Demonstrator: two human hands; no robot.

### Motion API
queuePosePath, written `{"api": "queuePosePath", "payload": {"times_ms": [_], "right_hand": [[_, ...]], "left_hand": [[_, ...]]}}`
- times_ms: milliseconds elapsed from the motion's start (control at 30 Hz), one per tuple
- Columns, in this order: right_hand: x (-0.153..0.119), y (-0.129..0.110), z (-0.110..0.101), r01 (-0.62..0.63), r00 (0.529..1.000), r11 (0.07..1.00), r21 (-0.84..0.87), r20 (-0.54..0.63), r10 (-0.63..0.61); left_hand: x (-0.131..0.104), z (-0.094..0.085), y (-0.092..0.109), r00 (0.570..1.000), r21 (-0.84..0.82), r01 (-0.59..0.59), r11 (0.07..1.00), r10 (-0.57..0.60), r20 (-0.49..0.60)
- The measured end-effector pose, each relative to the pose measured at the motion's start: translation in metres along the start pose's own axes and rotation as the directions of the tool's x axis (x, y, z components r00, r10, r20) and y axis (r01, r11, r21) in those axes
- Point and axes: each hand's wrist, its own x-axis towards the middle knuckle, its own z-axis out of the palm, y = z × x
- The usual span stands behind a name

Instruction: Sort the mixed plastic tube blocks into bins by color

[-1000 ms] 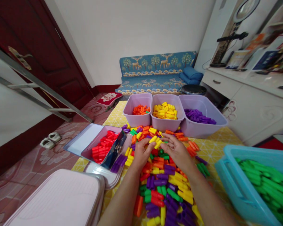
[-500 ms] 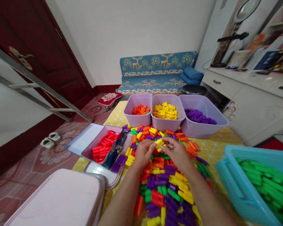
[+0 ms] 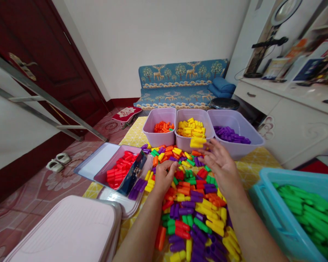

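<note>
My right hand [image 3: 221, 167] is raised over the right side of a pile of bullet-shaped plastic pieces [image 3: 186, 211], its fingers apart. Just off its fingertips is a small cluster of yellow plastic pieces [image 3: 198, 142], in front of the middle lilac bin [image 3: 190, 143] and overlapping its rim. That bin holds yellow pieces [image 3: 191, 127]. My left hand [image 3: 164, 176] hovers above the pile's left side, thumb and fingers pinched together; whether anything is between them is hidden. The pile mixes red, orange, yellow, green and purple pieces.
Beside the middle bin stand a lilac bin [image 3: 158, 138] with orange pieces and another [image 3: 232, 151] with purple ones. A teal bin [image 3: 273, 207] holds green pieces. At left are an open tin [image 3: 131, 178] with red pieces and a pale lid [image 3: 68, 225].
My hands have come apart. The right hand has swung up and right, and the yellow cluster once between both hands is now by the middle bin. My left hand has barely shifted.
</note>
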Motion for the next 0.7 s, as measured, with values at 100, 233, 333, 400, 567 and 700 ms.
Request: {"api": "queuePosePath", "payload": {"times_ms": [100,233,333,400,567,700], "right_hand": [[0.002,-0.004,0.003,0.116,0.984,0.992,0.045,-0.14,-0.108],[0.008,0.024,-0.015,0.002,0.959,0.941,-0.338,-0.267,-0.098],[0.011,0.051,-0.033,-0.036,0.952,0.714,-0.7,-0.241,-0.189],[0.01,0.064,-0.04,-0.102,0.962,0.566,-0.818,-0.227,-0.154],[0.006,0.068,-0.034,-0.114,0.991,0.638,-0.762,-0.136,0.014],[0.012,0.061,-0.03,-0.101,0.995,0.841,-0.531,-0.044,0.092]], "left_hand": [[0.0,0.0,0.0,1.0,0.001,-0.002,1.0,0.002,0.0],[0.0,0.0,0.0,1.0,0.034,0.002,0.999,-0.002,0.004],[0.0,0.0,0.0,1.0,0.044,0.0,0.999,0.0,0.004],[0.0,0.001,0.0,1.0,0.044,-0.003,0.999,0.003,0.003],[0.0,0.001,-0.001,1.0,0.033,0.0,0.999,0.0,0.008],[-0.001,0.001,0.0,1.0,0.029,0.003,1.0,-0.003,0.014]]}}
